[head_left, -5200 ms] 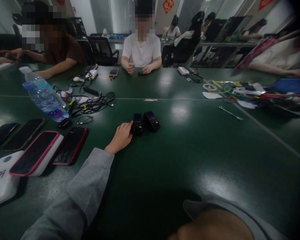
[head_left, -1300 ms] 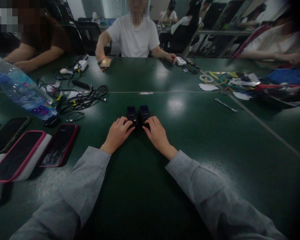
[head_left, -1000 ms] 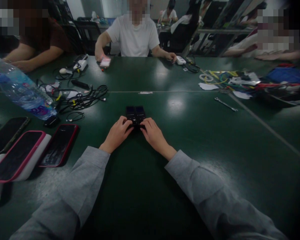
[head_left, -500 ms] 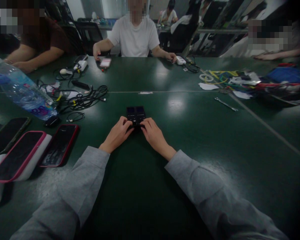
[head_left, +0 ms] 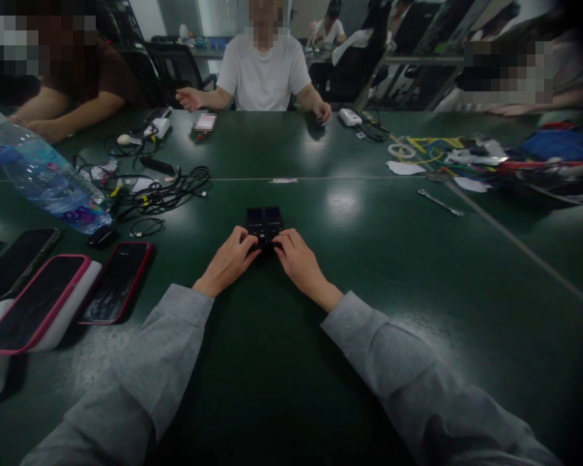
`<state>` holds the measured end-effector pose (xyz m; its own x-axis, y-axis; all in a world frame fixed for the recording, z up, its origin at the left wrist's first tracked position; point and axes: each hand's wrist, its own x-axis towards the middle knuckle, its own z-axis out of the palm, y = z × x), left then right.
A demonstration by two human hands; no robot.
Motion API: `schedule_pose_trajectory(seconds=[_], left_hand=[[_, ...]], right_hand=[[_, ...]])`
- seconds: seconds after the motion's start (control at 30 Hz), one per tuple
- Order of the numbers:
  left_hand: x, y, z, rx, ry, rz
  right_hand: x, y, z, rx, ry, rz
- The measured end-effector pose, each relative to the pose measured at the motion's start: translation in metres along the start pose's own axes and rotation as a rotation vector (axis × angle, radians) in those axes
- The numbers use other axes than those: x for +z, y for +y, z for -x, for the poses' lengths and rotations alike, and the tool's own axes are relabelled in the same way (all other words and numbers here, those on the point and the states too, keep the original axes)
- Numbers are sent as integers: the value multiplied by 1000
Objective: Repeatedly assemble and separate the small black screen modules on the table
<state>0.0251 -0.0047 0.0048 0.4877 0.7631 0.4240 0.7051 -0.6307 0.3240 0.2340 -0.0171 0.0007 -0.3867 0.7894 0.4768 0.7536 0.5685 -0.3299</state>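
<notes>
A small black device with two dark screens side by side and small buttons below them lies on the green table. My left hand grips its near left corner, thumb and fingers closed together. At the near right corner, my right hand holds it in the same way, fingertips pinching the edge. Both hands rest low over the table, and the fingertips partly cover the device's near edge. Whether it is one piece or two units set together, I cannot tell.
On the left lie a pink-rimmed phone, a red-edged phone, plastic bottles and tangled black cables. A wrench lies at right, before a heap of wires. A person in white sits opposite.
My hands and the black device stay in place. Across the table, the person in white has lifted one hand off the table and drawn the other inward with a small dark object.
</notes>
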Motion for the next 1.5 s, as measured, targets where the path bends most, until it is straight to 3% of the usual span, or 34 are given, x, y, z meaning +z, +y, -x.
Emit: schedule_pose_trajectory(seconds=[1.5], left_hand=[[-1,0,0,4,10,-24]], right_hand=[[-4,-3,1,-10,-9,52]])
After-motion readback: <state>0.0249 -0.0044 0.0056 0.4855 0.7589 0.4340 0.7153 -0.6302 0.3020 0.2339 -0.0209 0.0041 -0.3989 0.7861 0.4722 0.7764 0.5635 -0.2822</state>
